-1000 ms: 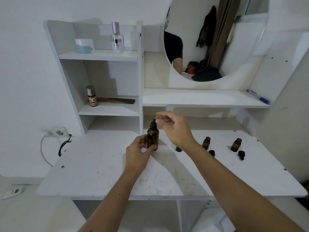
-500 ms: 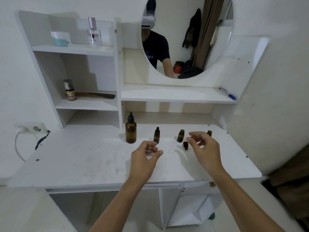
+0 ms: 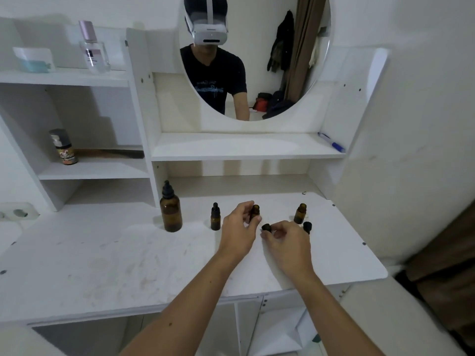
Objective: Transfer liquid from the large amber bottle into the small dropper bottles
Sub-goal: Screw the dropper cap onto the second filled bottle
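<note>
Large amber bottle [image 3: 171, 213] stands capped on the tabletop [image 3: 102, 253], at 9 o'clock from our hands and well apart from them. Its black dropper top is on.

Three small dropper bottles in a row to its right. The first [image 3: 215, 217], just beside the large one, has its dropper cap on. The middle one [image 3: 255, 211] is uncapped, and our left hand [image 3: 237, 231] has its grip pinched round it. The third [image 3: 300, 214], at 2 o'clock from the right hand, stands open, with its loose black cap [image 3: 307, 226] on the tabletop just beside it.

Right hand [image 3: 285, 242]: grip clamped on a black dropper cap [image 3: 266, 228], held close to the middle bottle at its 4 o'clock.

Our reading of progress: one small bottle looks finished and closed. The middle one seems about to be capped (whether it holds liquid we cannot tell; the glass is too dark). The third remains open, so it still needs closing at least, and perhaps filling. We judge the task past halfway, not complete.
</note>
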### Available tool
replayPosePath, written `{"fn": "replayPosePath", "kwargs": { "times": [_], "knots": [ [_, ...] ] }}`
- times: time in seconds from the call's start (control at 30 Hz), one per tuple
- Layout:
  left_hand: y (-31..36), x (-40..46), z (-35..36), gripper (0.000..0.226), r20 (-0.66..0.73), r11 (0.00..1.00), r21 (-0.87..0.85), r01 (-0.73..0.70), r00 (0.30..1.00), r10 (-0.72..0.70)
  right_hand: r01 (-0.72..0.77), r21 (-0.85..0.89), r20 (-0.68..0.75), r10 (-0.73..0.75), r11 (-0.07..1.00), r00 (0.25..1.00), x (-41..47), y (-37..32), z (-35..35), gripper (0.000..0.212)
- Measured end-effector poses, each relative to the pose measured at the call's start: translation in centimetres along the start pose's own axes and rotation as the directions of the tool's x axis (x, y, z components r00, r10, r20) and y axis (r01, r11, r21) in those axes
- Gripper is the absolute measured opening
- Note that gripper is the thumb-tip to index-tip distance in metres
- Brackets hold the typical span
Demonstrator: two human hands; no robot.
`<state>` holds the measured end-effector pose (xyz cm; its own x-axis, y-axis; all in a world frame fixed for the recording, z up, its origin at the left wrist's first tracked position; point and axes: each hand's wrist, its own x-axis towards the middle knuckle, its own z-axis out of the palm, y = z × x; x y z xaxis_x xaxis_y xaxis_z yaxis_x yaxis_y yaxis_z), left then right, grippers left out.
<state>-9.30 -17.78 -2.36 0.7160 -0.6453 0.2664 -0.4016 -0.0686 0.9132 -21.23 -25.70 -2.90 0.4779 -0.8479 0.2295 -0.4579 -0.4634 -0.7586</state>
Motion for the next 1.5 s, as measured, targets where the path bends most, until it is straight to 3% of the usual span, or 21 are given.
{"fn": "replayPosePath", "kwargs": {
  "times": [0.13,0.27,0.37,0.87,1.03,1.33,1.5],
  "knots": [
    [-0.8,0.6,0.3,0.029,0.013,1.000,0.024,-0.004,1.000,0.003,-0.010,0.101,-0.042,0.014,0.995,0.999,0.0,0.3,-0.3,0.010],
    [-1.1,0.5,0.2,0.026,0.024,1.000,-0.008,-0.006,1.000,0.006,-0.029,0.276,-0.068,0.050,0.961,0.996,0.2,0.6,-1.6,0.019],
    [-1.2,0.6,0.2,0.026,0.032,1.000,-0.027,0.006,0.999,-0.006,0.020,0.309,-0.102,0.012,0.951,0.995,0.9,0.2,-3.0,0.020],
    [-1.8,1.0,0.4,0.028,0.038,0.994,-0.103,0.036,0.999,-0.032,0.283,0.091,-0.006,-0.284,0.955,0.959,3.4,-2.3,-5.3,0.020],
    [-1.7,1.0,0.3,0.024,0.051,0.989,-0.140,0.038,0.998,-0.031,0.320,0.042,0.146,-0.323,0.946,0.935,4.8,-3.5,-6.0,0.022],
    [-1.8,1.0,0.2,0.023,0.079,0.986,-0.156,0.051,0.996,-0.039,0.264,-0.023,0.439,-0.227,0.964,0.869,7.3,-4.9,-5.5,0.013],
    [-1.7,1.0,0.2,0.021,0.090,0.984,-0.171,0.053,0.995,-0.038,0.197,0.077,0.366,-0.212,0.977,0.906,6.6,-2.8,-3.5,0.014]
  ]
}}
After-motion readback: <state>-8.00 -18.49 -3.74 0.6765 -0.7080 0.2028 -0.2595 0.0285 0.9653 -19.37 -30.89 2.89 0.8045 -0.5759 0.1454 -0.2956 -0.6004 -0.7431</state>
